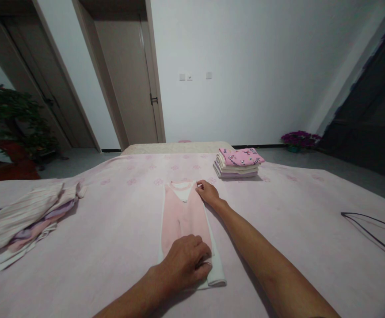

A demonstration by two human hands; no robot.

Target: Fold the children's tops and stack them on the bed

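Observation:
A small pink and white garment [184,216] lies folded lengthwise in the middle of the pink bedspread [119,229]. My left hand [185,263] rests on its near end, fingers curled and gripping the near hem. My right hand [207,193] reaches to the far end and pinches the garment's collar edge at the right shoulder.
A neat stack of folded clothes [238,162] with a pink printed piece on top sits at the far right of the bed. A loose heap of unfolded clothes [23,221] lies at the left. A black wire hanger [371,229] lies at the right. Doors and a potted plant [9,119] stand beyond.

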